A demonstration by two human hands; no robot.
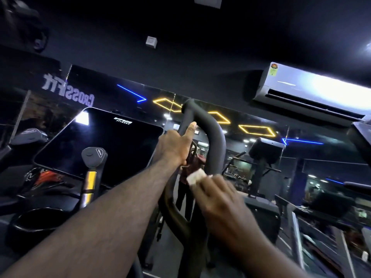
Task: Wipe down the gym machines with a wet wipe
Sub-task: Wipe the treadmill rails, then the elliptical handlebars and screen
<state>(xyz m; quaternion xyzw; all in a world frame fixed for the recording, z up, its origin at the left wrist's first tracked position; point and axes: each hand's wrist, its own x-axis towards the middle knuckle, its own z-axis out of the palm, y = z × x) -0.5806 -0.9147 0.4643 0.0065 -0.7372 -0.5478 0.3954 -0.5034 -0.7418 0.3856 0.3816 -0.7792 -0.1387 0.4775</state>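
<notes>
Left forearm runs up from the bottom edge to the left hand point(176, 146), which grips the upper stretch of the black handlebar point(212, 135) — fingers curled round the tube, index finger straight and pointing up along it. Likely reason: bracing the bar so it does not swing under wiping pressure. Right hand point(220, 194) sits lower on the same bar, blurred. Its fingers are bunched and pinch a folded white wet wipe point(195, 177), pressing it against the tube just below the left hand. Wipe is folded small, probably to follow the tube's curve. Exact lay of each right finger cannot be told through the blur. Dark console screen point(100, 141) stands left of the bar, untouched, and a short grip with a yellow band point(92, 159) sits in front of its lower edge. Wall air conditioner point(309, 95) is upper right. Judgement — the handlebar wipe is under way, and the screen looks not yet done.
</notes>
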